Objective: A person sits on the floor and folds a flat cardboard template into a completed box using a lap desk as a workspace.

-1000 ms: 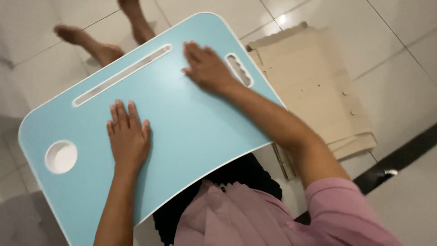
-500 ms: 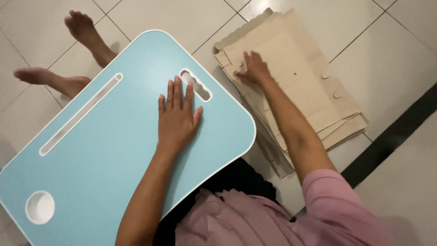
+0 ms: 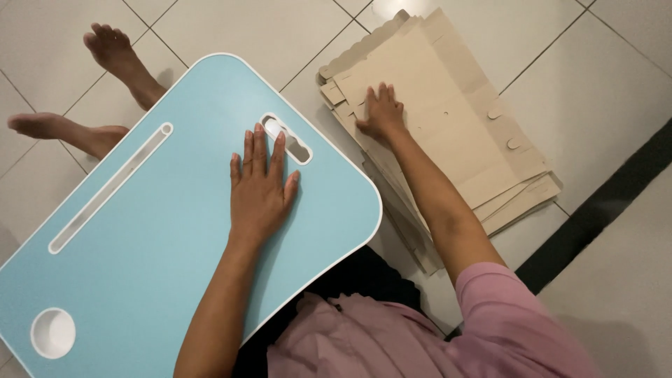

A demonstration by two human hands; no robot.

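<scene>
A light blue lap table (image 3: 140, 266) with a white rim lies over my legs. My left hand (image 3: 260, 185) rests flat on its top, fingers spread, fingertips beside the handle cut-out (image 3: 287, 138). My right hand (image 3: 381, 112) is stretched out to the right and presses on the near left part of a stack of flattened brown cardboard sheets (image 3: 462, 119) on the tiled floor. Neither hand grips anything. My bare feet (image 3: 115, 56) show beyond the table's far edge.
The table top has a long slot (image 3: 108, 189) and a round white cup recess (image 3: 52, 332) at the near left corner. A dark strip (image 3: 602, 203) runs across the pale floor tiles on the right. My pink sleeve (image 3: 518, 322) fills the lower right.
My right hand left the table top and reached onto the cardboard stack. My left hand slid from the table's middle to beside the handle cut-out. The view shifted toward the right.
</scene>
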